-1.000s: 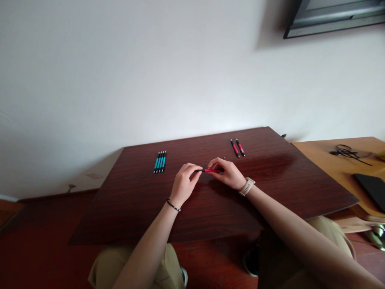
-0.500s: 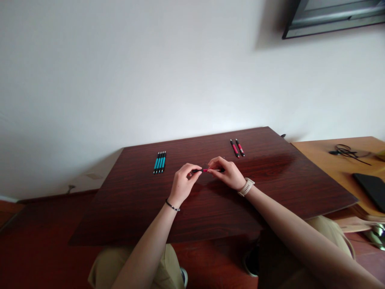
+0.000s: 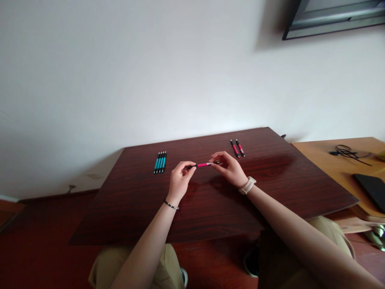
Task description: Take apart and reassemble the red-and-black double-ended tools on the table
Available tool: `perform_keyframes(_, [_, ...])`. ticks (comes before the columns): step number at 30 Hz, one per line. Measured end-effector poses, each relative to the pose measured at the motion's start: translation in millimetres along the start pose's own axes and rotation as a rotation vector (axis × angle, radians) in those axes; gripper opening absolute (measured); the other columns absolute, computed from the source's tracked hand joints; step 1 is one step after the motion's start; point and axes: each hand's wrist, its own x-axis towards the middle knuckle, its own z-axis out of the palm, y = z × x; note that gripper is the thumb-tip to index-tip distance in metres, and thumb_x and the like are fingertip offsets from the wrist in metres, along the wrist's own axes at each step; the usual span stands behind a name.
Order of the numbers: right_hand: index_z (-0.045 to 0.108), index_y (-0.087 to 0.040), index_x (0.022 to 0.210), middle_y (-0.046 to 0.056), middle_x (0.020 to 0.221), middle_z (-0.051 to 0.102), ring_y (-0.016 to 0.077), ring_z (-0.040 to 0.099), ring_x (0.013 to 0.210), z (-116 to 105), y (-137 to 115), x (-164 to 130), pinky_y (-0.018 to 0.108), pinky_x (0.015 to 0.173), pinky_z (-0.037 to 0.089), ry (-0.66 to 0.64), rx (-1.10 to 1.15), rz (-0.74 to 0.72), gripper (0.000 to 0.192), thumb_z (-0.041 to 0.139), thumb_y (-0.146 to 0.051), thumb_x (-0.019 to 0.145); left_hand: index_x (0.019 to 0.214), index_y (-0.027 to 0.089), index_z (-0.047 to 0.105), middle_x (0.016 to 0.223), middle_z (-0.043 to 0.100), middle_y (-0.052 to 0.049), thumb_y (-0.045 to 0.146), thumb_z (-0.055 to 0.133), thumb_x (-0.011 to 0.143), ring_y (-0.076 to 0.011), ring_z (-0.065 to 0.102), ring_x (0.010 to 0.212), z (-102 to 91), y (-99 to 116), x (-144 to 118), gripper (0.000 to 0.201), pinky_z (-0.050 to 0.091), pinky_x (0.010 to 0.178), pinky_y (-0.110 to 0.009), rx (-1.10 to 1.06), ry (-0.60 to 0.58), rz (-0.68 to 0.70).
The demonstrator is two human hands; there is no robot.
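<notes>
A pink pen with black ends point(image 3: 203, 164) is held level a little above the dark wooden table point(image 3: 210, 208). My left hand point(image 3: 178, 182) pinches its left end and my right hand point(image 3: 230, 168) pinches its right end. Two more pink pens point(image 3: 237, 148) lie side by side at the far right of the table, just beyond my right hand. Several blue pens point(image 3: 160, 161) lie in a neat row at the far left, beyond my left hand.
A lighter wooden desk point(image 3: 337, 160) stands to the right, with black cables point(image 3: 345, 151) and a dark flat device point(image 3: 373, 188) on it. A white wall rises behind the table. My knees show under the near edge.
Both hands have lifted the pink pen slightly and moved apart along it, so more of the pen shows between the fingers.
</notes>
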Motion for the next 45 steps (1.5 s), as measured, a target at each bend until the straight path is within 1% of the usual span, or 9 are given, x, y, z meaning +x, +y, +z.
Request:
perform_keyframes(3, [0.06,-0.024,0.124,0.005,0.096,0.077,0.02,0.073,0.083,-1.0,1.6,1.0,0.034,0.075,0.061,0.03,0.075,0.05,0.037,0.069,-0.05,0.099,0.108,0.021,0.076,0.11,0.079,-0.008,0.036,0.069,0.1,-0.0201,0.073,0.094,-0.1,-3.2,-0.1,0.019,0.057,0.074,-0.029,-0.021,0.007,-0.006])
perform_keyframes(5, [0.06,-0.024,0.124,0.005,0.095,0.076,0.0187,0.072,0.078,-2.1,1.7,2.0,0.032,0.072,0.061,0.065,0.113,0.071,0.038,0.067,-0.052,0.1,0.107,0.021,0.077,0.11,0.079,-0.009,0.038,0.07,0.099,-0.0212,0.074,0.096,-0.3,-3.8,0.3,0.02,0.058,0.077,-0.03,-0.057,0.025,-0.024])
perform_keyframes(8, [0.063,-0.024,0.121,0.007,0.11,0.075,0.0189,0.073,0.085,-3.6,0.9,3.4,0.033,0.076,0.061,0.082,0.151,0.064,0.039,0.074,-0.051,0.096,0.104,0.02,0.077,0.11,0.079,-0.008,0.04,0.073,0.096,-0.0223,0.073,0.099,-0.5,-3.0,1.4,0.022,0.058,0.081,-0.032,-0.123,0.065,-0.09])
perform_keyframes(11, [0.067,-0.024,0.114,0.009,0.121,0.073,0.0219,0.073,0.1,-3.8,0.0,3.6,0.036,0.089,0.061,0.048,0.166,0.024,0.037,0.082,-0.048,0.09,0.102,0.02,0.078,0.109,0.079,-0.009,0.04,0.076,0.092,-0.0231,0.073,0.1,-0.4,-1.8,2.4,0.023,0.057,0.084,-0.032,-0.176,0.105,-0.155])
perform_keyframes(14, [0.069,-0.025,0.113,0.008,0.116,0.073,0.0235,0.072,0.105,-3.1,0.2,3.2,0.039,0.096,0.06,0.04,0.164,-0.002,0.035,0.083,-0.048,0.09,0.102,0.019,0.079,0.109,0.079,-0.009,0.039,0.078,0.089,-0.0234,0.072,0.1,-0.2,-2.1,3.0,0.024,0.057,0.087,-0.033,-0.227,0.133,-0.188])
perform_keyframes(26, [0.061,-0.026,0.114,0.006,0.107,0.072,0.0214,0.071,0.1,-1.5,7.0,6.7,0.038,0.095,0.059,0.135,0.18,-0.006,0.043,0.083,-0.053,0.089,0.102,0.02,0.079,0.109,0.079,-0.009,0.038,0.08,0.088,-0.0228,0.071,0.1,1.2,-0.8,2.5,0.023,0.054,0.088,-0.032,-0.285,0.127,-0.22])
perform_keyframes(32, [0.058,-0.026,0.114,0.004,0.102,0.068,0.0198,0.067,0.092,-0.7,6.6,6.1,0.034,0.085,0.057,0.132,0.191,0.019,0.042,0.079,-0.054,0.092,0.101,0.02,0.08,0.109,0.079,-0.009,0.038,0.079,0.088,-0.0235,0.072,0.102,0.6,2.6,2.2,0.022,0.055,0.089,-0.033,-0.267,0.113,-0.209])
perform_keyframes(40, [0.059,-0.025,0.119,0.001,0.091,0.058,0.0164,0.055,0.077,-1.6,3.5,3.1,0.03,0.069,0.047,0.115,0.101,0.014,0.035,0.068,-0.052,0.1,0.102,0.02,0.08,0.107,0.079,-0.009,0.039,0.077,0.09,-0.0241,0.072,0.099,1.6,5.2,1.6,0.023,0.056,0.085,-0.033,-0.217,0.074,-0.176])
perform_keyframes(45, [0.06,-0.025,0.118,0.0,0.086,0.058,0.0171,0.055,0.075,-1.9,0.9,2.9,0.029,0.067,0.048,0.079,0.095,0.048,0.037,0.066,-0.056,0.101,0.102,0.021,0.08,0.108,0.079,-0.009,0.039,0.077,0.091,-0.024,0.072,0.1,0.6,2.6,1.7,0.022,0.056,0.085,-0.033,-0.214,0.069,-0.18])
